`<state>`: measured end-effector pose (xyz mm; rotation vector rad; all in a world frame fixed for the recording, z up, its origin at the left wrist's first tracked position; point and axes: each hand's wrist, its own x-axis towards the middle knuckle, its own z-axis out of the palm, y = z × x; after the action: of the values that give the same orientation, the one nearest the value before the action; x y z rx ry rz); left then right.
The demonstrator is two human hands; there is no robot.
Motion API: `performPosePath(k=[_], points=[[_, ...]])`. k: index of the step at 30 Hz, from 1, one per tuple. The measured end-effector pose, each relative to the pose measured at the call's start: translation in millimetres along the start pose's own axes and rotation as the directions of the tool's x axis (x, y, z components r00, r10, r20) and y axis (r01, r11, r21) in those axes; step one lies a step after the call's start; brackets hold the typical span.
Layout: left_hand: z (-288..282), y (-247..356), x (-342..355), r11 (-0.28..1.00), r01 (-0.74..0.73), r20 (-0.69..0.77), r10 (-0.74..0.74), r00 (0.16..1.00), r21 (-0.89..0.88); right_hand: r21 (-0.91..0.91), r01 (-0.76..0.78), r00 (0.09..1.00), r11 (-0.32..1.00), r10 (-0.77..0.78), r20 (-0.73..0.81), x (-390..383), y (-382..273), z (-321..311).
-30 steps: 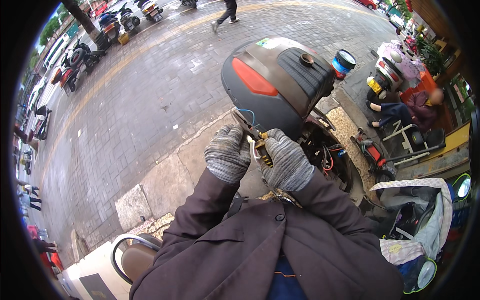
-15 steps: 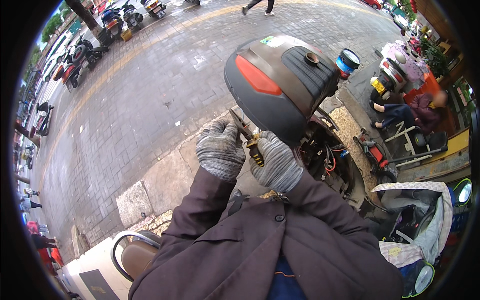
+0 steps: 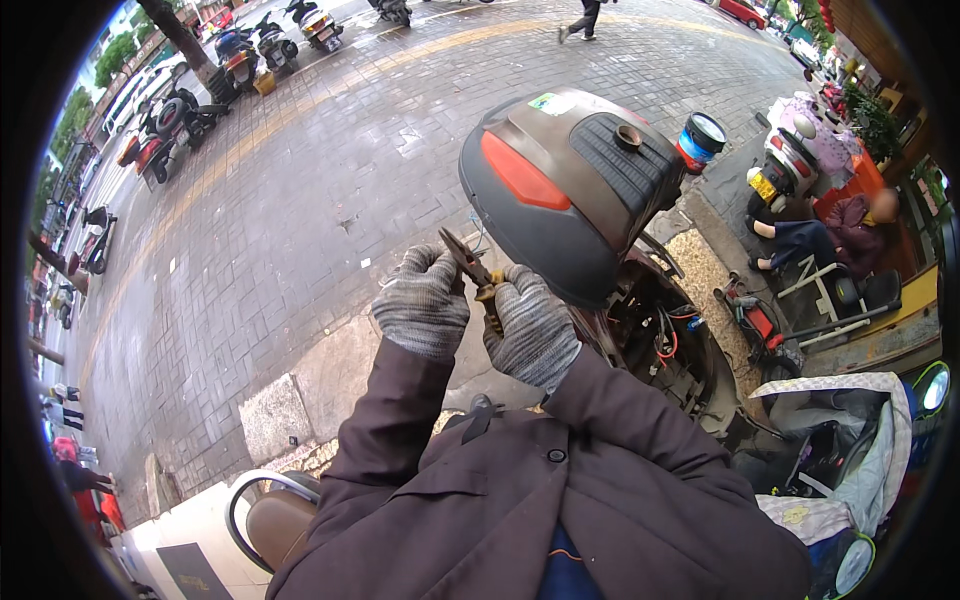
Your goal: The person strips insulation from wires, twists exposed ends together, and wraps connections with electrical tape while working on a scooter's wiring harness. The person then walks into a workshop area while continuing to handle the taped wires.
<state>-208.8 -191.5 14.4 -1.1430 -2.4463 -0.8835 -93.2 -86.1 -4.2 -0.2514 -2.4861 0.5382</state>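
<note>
My right hand (image 3: 537, 332), in a grey striped knit glove, is closed round the yellow-and-black handles of long-nose pliers (image 3: 466, 260). Their metal jaws point up and to the left. Close beside the jaws is my left hand (image 3: 420, 305), gloved the same way, its fingers pinched together; what they hold, if anything, is hidden. A thin wire (image 3: 481, 236) shows just beyond the plier jaws. Past both hands stands a brown-and-black scooter top box (image 3: 540, 225) with a red reflector. Right of my hands, the scooter's opened body (image 3: 640, 345) shows red wires (image 3: 667, 343) and connectors.
On the top box sits a brown ring (image 3: 628, 138), with stacked blue and black rolls (image 3: 702, 138) at its edge. A seated person (image 3: 850, 230) is at the right, near a red-and-black tool (image 3: 752, 318). A brown stool (image 3: 280, 525) stands lower left; parked scooters (image 3: 240, 60) line the far side.
Both hands and the pliers have shifted slightly left in view, while the top box appears lower and farther right. A person walking at the far side has moved right.
</note>
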Motion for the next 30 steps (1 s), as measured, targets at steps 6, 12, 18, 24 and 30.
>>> performPosePath(k=[6, 12, 18, 24, 30], points=[[8.8, -6.1, 6.5, 0.989, -0.125, -0.223, 0.107, 0.969, -0.073, 0.038, 0.025, 0.999, 0.999, -0.023, -0.045, 9.2, -4.3, 3.7], [17.0, -4.2, 5.8, 0.928, -0.175, -0.289, 0.077, 0.954, -0.330, 0.195, 0.001, 0.996, 0.981, -0.018, 0.085, 15.0, -0.7, -7.1], [6.4, -8.2, 3.0, 0.965, -0.111, 0.075, 0.132, 0.988, -0.239, 0.224, -0.034, 0.965, 0.974, -0.026, 0.260, 14.6, 13.2, -20.0], [-3.2, -15.4, -9.2, 0.820, 0.072, 0.303, 0.127, 0.944, -0.568, 0.628, -0.318, 0.804, 0.710, -0.148, 0.576, 15.0, 36.3, -46.2], [-3.5, -14.7, -22.5, 0.590, 0.258, 0.394, 0.113, 0.912, -0.765, 0.559, -0.702, 0.545, 0.440, -0.172, 0.820, 18.7, 49.9, -59.0]])
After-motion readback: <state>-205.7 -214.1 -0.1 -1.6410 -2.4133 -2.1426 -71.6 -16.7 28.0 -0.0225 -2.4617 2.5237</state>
